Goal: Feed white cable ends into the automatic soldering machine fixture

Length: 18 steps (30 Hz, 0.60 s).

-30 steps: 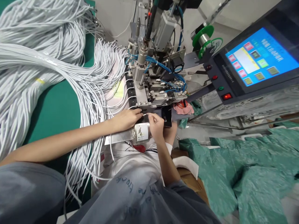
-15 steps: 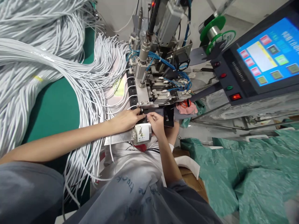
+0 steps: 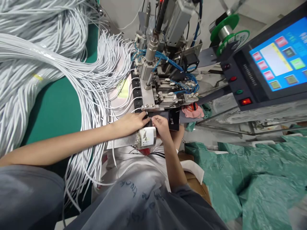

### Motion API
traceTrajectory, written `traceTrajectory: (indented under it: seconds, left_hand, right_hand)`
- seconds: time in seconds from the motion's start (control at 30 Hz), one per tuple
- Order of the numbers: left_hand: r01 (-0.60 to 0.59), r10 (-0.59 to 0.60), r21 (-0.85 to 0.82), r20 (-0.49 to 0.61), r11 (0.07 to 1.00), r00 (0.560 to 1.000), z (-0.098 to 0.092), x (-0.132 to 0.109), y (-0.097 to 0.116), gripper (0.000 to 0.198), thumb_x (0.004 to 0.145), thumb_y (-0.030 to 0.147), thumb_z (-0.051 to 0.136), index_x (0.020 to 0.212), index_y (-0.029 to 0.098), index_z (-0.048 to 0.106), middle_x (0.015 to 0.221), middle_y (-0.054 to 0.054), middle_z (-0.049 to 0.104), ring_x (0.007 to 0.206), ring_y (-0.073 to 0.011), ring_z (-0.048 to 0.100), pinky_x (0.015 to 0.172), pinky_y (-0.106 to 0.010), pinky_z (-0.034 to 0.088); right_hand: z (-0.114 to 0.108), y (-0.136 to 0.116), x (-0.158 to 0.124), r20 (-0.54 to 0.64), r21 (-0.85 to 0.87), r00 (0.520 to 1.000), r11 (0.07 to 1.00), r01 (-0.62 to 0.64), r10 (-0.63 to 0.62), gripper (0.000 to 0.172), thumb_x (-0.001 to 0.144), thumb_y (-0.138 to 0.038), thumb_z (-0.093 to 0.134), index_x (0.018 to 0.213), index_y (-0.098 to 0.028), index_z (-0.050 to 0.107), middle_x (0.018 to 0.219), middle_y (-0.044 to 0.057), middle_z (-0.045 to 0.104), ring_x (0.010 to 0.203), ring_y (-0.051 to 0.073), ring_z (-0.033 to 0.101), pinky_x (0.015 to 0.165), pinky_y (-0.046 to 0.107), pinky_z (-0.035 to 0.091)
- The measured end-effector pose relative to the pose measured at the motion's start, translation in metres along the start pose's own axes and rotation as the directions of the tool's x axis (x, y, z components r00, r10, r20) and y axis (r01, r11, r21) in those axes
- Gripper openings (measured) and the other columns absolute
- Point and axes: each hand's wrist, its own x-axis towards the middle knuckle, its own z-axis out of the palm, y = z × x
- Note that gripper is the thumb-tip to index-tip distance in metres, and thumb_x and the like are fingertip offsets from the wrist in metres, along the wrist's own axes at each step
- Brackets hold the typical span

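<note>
My left hand (image 3: pixel 130 123) and my right hand (image 3: pixel 161 125) meet at the front edge of a small metal machine head (image 3: pixel 158 95). Both are pinched on the end of a thin white cable (image 3: pixel 134 110) that runs in from the left. The fingertips touch each other just under the machine's black fixture row (image 3: pixel 136 94), where other white cables are plugged. A metal box with a yellow warning label (image 3: pixel 146 137) lies just below my hands. A black phone-like block (image 3: pixel 174 119) stands right of my right hand.
Great bundles of white cables (image 3: pixel 48 60) cover the green table (image 3: pixel 57 108) at left. A control panel with a blue touch screen (image 3: pixel 280 60) and red and green buttons stands at right. Green solder spools (image 3: pixel 224 30) sit behind. Green plastic sheeting (image 3: pixel 251 179) fills the lower right.
My hands have stayed together at the machine's front edge, fingertips closing in slightly. The view has shifted a little, so the machine and screen sit further right.
</note>
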Motion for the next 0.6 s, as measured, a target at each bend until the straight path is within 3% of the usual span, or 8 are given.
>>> traceTrajectory:
  seconds: [0.13, 0.3, 0.43, 0.5, 0.6]
  left_hand:
    - [-0.012, 0.012, 0.010, -0.023, 1.000, 1.000, 0.001, 0.000, 0.000, 0.039, 0.085, 0.007, 0.040, 0.122, 0.009, 0.051, 0.095, -0.013, 0.055, 0.073, -0.0174, 0.060, 0.055, -0.025, 0.046]
    - [-0.017, 0.017, 0.004, -0.020, 1.000, 1.000, 0.002, -0.001, 0.001, 0.039, 0.085, 0.006, 0.038, 0.122, 0.009, 0.050, 0.095, -0.012, 0.054, 0.073, -0.0195, 0.061, 0.056, -0.028, 0.047]
    - [-0.002, 0.003, 0.015, -0.052, 1.000, 0.999, 0.000, -0.002, 0.001, 0.041, 0.085, 0.005, 0.038, 0.124, 0.010, 0.049, 0.096, -0.012, 0.054, 0.072, -0.0192, 0.061, 0.055, -0.029, 0.045]
    - [0.004, -0.004, 0.015, -0.045, 1.000, 0.999, -0.003, -0.004, 0.001, 0.034, 0.083, 0.005, 0.040, 0.113, 0.009, 0.057, 0.090, -0.011, 0.055, 0.069, -0.0187, 0.059, 0.054, -0.028, 0.044]
    - [0.051, -0.051, 0.008, -0.012, 0.999, 0.999, -0.011, -0.008, 0.001, 0.018, 0.078, 0.005, 0.045, 0.078, 0.009, 0.062, 0.076, -0.010, 0.056, 0.069, -0.0208, 0.058, 0.051, -0.028, 0.040]
  right_hand:
    - [0.001, -0.001, 0.002, -0.053, 0.010, 0.998, 0.999, 0.035, -0.034, 0.021, 0.068, -0.037, 0.061, 0.073, -0.017, 0.060, 0.060, -0.002, 0.054, 0.053, 0.009, 0.050, 0.047, 0.021, 0.040]
    - [0.001, -0.001, 0.008, 0.016, -0.050, 1.000, 0.999, 0.000, 0.001, 0.023, 0.067, -0.039, 0.062, 0.067, -0.018, 0.054, 0.055, -0.003, 0.050, 0.049, 0.010, 0.046, 0.044, 0.022, 0.037]
    - [0.003, 0.006, 0.006, 0.084, -0.095, 0.994, 0.992, 0.084, -0.076, 0.026, 0.078, -0.040, 0.052, 0.063, -0.019, 0.047, 0.053, -0.005, 0.043, 0.048, 0.009, 0.039, 0.046, 0.022, 0.032]
    - [0.003, 0.008, 0.006, 0.113, -0.135, 0.985, 0.980, 0.144, -0.129, 0.029, 0.081, -0.040, 0.048, 0.062, -0.020, 0.043, 0.052, -0.006, 0.039, 0.048, 0.009, 0.036, 0.048, 0.022, 0.031]
    - [0.000, 0.010, 0.009, 0.122, -0.248, 0.974, 0.945, 0.215, -0.190, 0.027, 0.083, -0.037, 0.045, 0.063, -0.020, 0.043, 0.053, -0.005, 0.037, 0.052, 0.010, 0.036, 0.050, 0.022, 0.030]
